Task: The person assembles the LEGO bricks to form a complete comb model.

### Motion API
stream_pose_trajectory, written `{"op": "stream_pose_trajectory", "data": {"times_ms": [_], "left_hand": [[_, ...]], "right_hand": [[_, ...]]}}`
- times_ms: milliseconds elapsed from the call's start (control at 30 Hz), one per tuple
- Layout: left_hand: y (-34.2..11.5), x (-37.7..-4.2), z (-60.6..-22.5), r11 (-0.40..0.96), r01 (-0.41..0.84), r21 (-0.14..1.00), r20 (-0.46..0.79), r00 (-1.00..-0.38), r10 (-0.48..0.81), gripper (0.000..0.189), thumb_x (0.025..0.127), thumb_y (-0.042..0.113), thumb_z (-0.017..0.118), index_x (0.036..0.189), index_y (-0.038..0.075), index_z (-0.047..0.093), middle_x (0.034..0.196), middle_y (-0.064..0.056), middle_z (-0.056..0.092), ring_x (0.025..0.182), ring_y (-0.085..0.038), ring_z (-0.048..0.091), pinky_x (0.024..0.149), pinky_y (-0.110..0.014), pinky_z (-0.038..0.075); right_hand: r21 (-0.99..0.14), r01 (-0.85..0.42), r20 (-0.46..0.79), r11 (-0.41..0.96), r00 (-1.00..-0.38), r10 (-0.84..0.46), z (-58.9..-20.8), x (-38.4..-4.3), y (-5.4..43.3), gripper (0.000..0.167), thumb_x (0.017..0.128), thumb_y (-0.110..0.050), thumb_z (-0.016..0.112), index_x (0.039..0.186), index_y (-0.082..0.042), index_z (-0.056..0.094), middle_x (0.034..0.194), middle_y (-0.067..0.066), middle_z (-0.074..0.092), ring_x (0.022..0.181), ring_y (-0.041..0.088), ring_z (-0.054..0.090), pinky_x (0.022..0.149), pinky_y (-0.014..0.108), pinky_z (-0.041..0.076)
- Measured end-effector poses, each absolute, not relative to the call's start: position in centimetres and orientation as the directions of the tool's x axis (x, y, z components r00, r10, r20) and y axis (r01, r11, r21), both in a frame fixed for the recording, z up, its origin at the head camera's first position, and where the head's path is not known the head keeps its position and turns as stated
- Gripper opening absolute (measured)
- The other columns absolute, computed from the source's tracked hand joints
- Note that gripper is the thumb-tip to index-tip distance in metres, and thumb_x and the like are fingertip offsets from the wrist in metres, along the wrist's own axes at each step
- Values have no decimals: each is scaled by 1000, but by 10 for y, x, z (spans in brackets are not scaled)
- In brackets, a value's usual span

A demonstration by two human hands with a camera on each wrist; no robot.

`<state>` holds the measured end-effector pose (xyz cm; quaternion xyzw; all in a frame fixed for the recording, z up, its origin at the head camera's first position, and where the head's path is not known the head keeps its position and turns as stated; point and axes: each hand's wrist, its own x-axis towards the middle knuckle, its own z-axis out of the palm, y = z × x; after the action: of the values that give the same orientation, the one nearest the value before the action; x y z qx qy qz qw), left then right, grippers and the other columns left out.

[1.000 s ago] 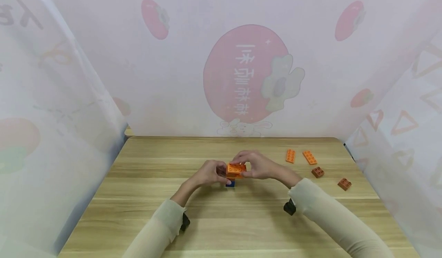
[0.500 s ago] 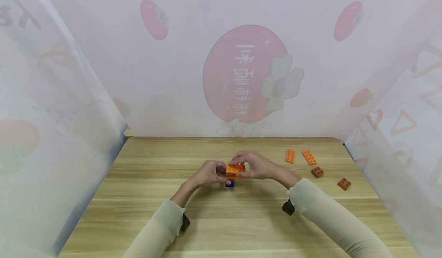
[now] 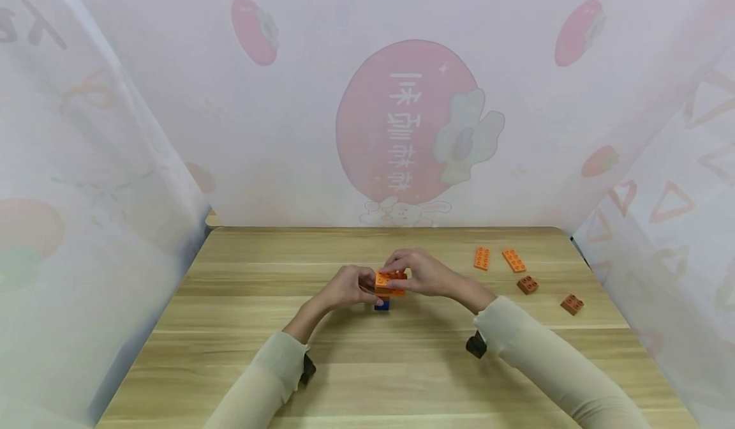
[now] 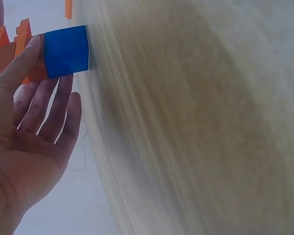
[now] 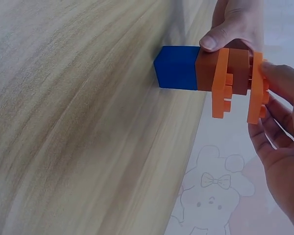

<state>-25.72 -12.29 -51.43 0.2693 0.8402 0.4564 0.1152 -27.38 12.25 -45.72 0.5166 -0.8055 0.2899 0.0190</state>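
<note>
A stack of toy building bricks stands upright on the wooden table, in front of the person. At its base is a blue brick (image 5: 176, 67). Above that come a brown brick (image 5: 206, 73), an orange plate (image 5: 219, 90), a second brown brick (image 5: 239, 72) and a top orange plate (image 5: 255, 95). Both orange plates jut out to the right. The left hand (image 3: 347, 287) grips the lower brown brick between thumb and fingers, its thumb close above the blue one. The right hand (image 3: 426, 276) pinches the top orange plate, partly covering its studs in the head view.
Two loose orange plates, one (image 3: 482, 258) and another (image 3: 513, 260), lie at the table's back right. Nearer are two brown bricks, one (image 3: 527, 285) and one (image 3: 571, 304). White printed curtains (image 3: 287, 129) enclose the wooden table (image 3: 390, 378) at the back and sides.
The right hand has shifted slightly left, and its thumb covers more of the top plate's front studs. The left hand and the stack stay nearly in place.
</note>
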Motion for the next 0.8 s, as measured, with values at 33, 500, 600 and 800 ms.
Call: {"op": "stream_pose_trajectory", "data": {"times_ms": [33,500,600,800], "left_hand": [[-123,-257,-514,441,352,826,55,-828,558,26,84,8,91,105,5,75,101,-6,80,93,-16,76,83,-27,63],[-124,-258,-513,437,341,832,46,-828,559,25,85,7,90,104,5,75,101,-6,80,94,-17,77,82,-28,63],[-123,-258,-514,441,339,831,41,-828,559,25,85,6,90,104,5,74,101,-6,80,94,-17,77,82,-27,63],[-123,-256,-514,429,339,837,46,-826,562,25,85,6,90,105,5,74,102,-7,80,95,-18,77,83,-28,64]], "right_hand": [[-439,-848,335,297,-461,-822,-457,-274,122,27,96,-11,81,121,-2,79,111,8,76,98,19,73,84,32,62],[-472,-813,281,341,-506,-816,-454,-274,118,26,95,-11,81,120,-3,79,110,7,75,96,16,72,84,28,62],[-482,-808,274,339,-507,-817,-454,-274,118,26,95,-9,81,120,-3,79,109,7,76,94,17,73,82,30,63],[-477,-809,266,345,-507,-820,-453,-271,117,25,95,-8,81,119,-3,80,107,7,75,95,18,73,82,30,63]]}}
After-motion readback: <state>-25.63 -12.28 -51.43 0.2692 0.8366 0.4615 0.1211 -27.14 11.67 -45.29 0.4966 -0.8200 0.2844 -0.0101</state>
